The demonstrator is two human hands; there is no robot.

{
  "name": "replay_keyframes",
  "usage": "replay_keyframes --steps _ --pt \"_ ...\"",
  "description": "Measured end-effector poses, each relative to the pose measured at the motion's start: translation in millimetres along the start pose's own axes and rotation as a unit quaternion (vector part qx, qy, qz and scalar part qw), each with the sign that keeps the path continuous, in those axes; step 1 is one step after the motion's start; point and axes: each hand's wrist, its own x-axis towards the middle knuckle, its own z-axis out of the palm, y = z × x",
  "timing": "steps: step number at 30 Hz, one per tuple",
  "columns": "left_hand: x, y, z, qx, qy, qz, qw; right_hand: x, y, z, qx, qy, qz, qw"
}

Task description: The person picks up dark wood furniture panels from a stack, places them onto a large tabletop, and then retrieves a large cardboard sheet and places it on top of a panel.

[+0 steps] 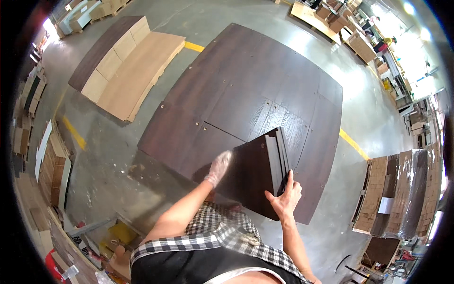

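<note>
Left hand [219, 169] and right hand [285, 198] meet opposite sides of a stack of dark brown panels [250, 170], which I view remotely through the head camera. The left hand, in a whitish glove, lies at the stack's left edge; its fingers are blurred, and I cannot tell how far they close. The right hand is spread, thumb apart from forefinger, the thumb at the upper face and the forefinger along the side. At the right, the panel edges form narrow, nearly parallel steps.

I find the stack over the near part of a broad panel layer [255, 61], its lower corner close to the layer's near edge; whether it rests there fully I cannot tell. Beyond it, the layer extends well past the hands, crossed by straight joints and dotted with small round holes. Grey floor [378, 125] surrounds the layer, marked by a yellow line [353, 143]. A strip of this floor separates the layer from a cardboard-covered load [135, 73] at upper left; a wider one reaches toward a film-wrapped pile [402, 189] at right.
</note>
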Motion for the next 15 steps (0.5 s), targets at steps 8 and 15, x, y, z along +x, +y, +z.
replay_keyframes --steps 8,15 --pt "87 44 -19 -0.690 -0.132 -0.050 0.710 -30 -64 4 -0.017 -0.066 -0.059 0.996" --pt "96 38 -32 -0.944 -0.246 -0.221 0.015 -44 -61 -7 0.010 -0.137 -0.059 0.989"
